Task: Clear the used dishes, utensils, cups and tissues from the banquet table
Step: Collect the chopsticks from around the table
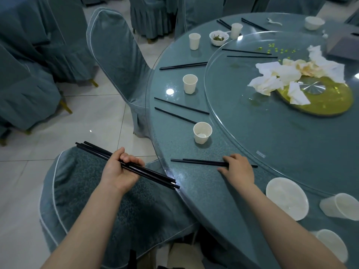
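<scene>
My left hand grips a bundle of black chopsticks off the table's edge, above a chair seat. My right hand rests on the table with fingers closing around a pair of black chopsticks that lies flat near the front edge. More chopstick pairs lie further along the rim. Paper cups stand beside them. Crumpled tissues are heaped on the glass turntable next to a yellow-green spill. White plates sit at the right.
Blue-covered chairs stand close to the round table, one right under my left hand. A tipped plastic cup lies at the right edge. Small white bowls and a grey box sit at the far side.
</scene>
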The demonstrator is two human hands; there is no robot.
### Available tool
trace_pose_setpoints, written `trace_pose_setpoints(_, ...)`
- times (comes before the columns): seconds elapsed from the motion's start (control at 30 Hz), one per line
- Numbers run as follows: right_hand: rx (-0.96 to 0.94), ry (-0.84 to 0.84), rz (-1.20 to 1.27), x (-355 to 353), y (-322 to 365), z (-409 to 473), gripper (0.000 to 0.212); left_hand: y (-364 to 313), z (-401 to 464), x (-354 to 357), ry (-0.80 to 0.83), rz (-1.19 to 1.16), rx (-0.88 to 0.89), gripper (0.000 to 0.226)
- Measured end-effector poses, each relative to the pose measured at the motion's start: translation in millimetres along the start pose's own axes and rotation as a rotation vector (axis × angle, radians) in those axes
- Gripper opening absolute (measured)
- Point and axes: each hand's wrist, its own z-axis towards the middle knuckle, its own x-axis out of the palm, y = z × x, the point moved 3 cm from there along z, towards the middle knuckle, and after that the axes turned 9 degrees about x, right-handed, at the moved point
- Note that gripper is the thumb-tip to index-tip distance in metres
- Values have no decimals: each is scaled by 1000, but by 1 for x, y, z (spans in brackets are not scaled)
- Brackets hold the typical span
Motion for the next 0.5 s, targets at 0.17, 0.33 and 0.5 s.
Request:
trace_pose_setpoints(0.17,-34,15,15,-1,-3,-1,20,3,0,-6,-4,-3,1,45)
trace_pose_setpoints(0.33,-54,125,-62,-1,5,-1,16,1,-1,-11,0,6,10,45)
trace_pose_setpoints(0.5,-58,139,-48,5,17,-14,17,5,-5,-12,0,-13,5,43)
